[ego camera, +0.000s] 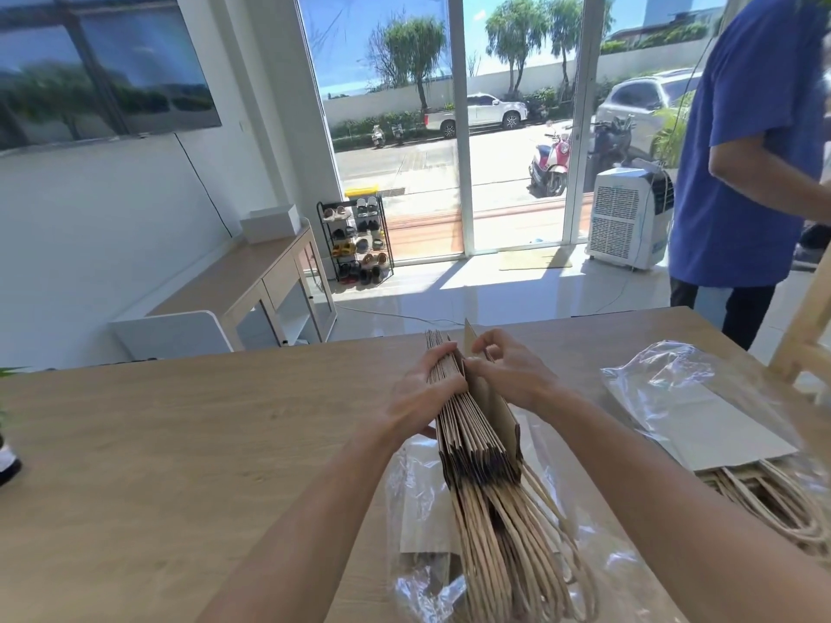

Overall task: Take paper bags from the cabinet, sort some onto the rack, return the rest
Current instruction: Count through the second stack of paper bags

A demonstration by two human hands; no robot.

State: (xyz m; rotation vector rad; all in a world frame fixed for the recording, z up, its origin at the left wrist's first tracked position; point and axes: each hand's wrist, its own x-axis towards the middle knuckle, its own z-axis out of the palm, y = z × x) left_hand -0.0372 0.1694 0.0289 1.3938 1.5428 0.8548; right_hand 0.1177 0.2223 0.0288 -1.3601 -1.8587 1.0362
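one at a time is best: left grip [413, 397] clamps the paper bags [467, 438], right grip [512, 375] pinches the outermost bag [494, 409].

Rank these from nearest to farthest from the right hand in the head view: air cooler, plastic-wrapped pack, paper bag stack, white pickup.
1. paper bag stack: pinched in the right hand.
2. plastic-wrapped pack: lying just to the right.
3. air cooler: indoors, farther back on the right.
4. white pickup: outdoors, far back.
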